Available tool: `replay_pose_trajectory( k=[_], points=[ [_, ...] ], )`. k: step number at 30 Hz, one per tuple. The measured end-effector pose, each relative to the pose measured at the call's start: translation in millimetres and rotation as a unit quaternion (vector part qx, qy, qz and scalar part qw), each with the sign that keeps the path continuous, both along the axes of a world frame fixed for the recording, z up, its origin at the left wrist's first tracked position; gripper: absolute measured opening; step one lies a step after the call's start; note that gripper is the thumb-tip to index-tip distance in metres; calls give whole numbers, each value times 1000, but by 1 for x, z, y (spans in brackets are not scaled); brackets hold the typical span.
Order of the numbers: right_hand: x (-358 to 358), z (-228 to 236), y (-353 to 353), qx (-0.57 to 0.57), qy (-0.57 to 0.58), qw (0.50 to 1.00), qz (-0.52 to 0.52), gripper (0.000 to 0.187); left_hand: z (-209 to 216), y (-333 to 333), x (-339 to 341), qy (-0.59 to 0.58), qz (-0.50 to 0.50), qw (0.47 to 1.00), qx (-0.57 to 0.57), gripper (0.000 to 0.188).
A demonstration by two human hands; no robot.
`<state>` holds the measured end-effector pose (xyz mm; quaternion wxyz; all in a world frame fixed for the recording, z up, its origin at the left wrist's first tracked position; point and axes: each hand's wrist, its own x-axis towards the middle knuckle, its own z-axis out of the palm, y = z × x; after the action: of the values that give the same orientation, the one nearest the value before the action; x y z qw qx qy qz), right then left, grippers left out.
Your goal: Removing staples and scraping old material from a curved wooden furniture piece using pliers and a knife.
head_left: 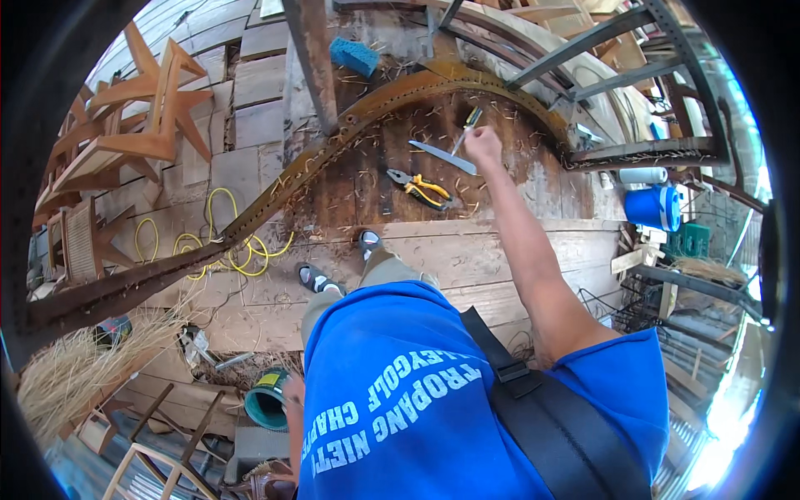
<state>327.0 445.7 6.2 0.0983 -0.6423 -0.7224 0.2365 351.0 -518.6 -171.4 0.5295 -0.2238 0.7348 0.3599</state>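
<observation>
My right hand (pixel 484 147) reaches over the dark, stained wooden boards, its fingers closed at a slim metal-shafted tool with a dark and yellow handle (pixel 474 117). Close by lies a flat, pale, tapered blade (pixel 443 157). Pliers with yellow and black handles (pixel 421 190) rest on the boards to the left. Low on the left, my left hand (pixel 292 392) hangs next to a teal, round, open container (pixel 267 402). My shirt covers part of that hand, and its fingers are unclear.
A long curved rusty strip with holes (pixel 367 112) arches around the boards. Beyond it lies a blue sponge (pixel 354 57). Wooden chair frames (pixel 158 108) stand at left, near a yellow cord (pixel 242 268). A blue bucket (pixel 652 207) is at right; dry fibre (pixel 100 367) lies lower left.
</observation>
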Motion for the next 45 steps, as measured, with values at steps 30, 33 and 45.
replay_pose_trajectory(
  k=[30, 33, 45],
  points=[
    [-223, 151, -240, -204, 323, 790, 479, 39, 428, 359, -365, 742, 24, 637, 205, 68],
    [-265, 173, -286, -242, 315, 788, 471, 45, 421, 354, -368, 673, 66, 667, 313, 67],
    [-340, 78, -325, -110, 120, 813, 560, 52, 381, 334, -359, 736, -47, 669, 91, 80]
  ],
)
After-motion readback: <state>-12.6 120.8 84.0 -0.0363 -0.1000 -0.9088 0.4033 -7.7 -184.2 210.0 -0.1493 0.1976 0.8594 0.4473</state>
